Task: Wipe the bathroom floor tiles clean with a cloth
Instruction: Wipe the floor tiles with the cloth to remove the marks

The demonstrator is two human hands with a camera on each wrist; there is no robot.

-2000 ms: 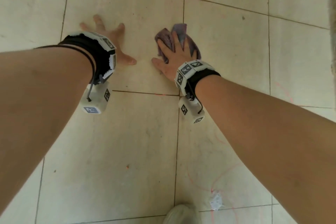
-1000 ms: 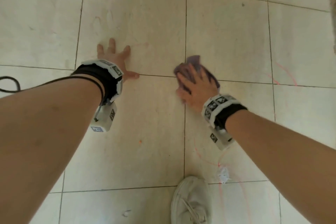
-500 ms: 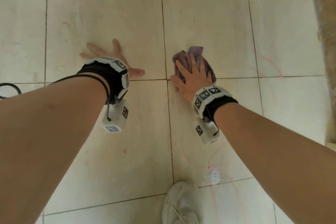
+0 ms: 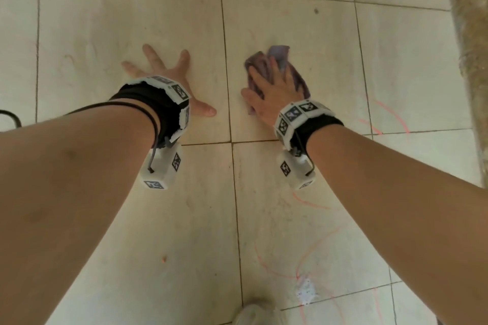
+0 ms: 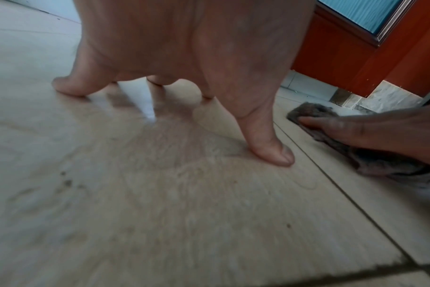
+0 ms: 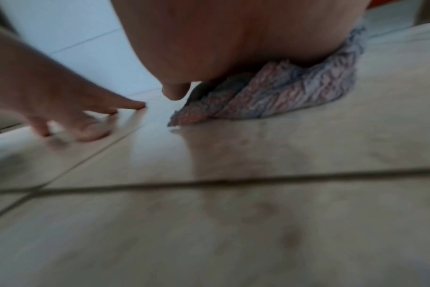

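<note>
A crumpled purple-grey cloth (image 4: 280, 60) lies on the beige floor tiles (image 4: 311, 34) just right of a grout line. My right hand (image 4: 274, 87) lies flat on top of it, fingers straight, pressing it onto the tile; the right wrist view shows the cloth (image 6: 277, 93) bunched under the palm. My left hand (image 4: 169, 74) is spread flat on the neighbouring tile to the left, fingers splayed, holding nothing; its thumb (image 5: 270, 147) touches the floor close to the grout line. In the left wrist view the cloth (image 5: 336, 139) sits under the right hand's fingers.
Thin red scribble lines (image 4: 311, 253) mark the near tiles, and more (image 4: 388, 116) curve at the right. A white scrap (image 4: 306, 291) lies near a white shoe (image 4: 253, 314). A rough wall base (image 4: 472, 34) borders the right. An orange-red door frame (image 5: 356, 54) stands ahead.
Over the last two seconds the right hand drew the cloth back toward me, then pushed it forward again across the grout line. The left hand shifted a little, still flat on the floor.
</note>
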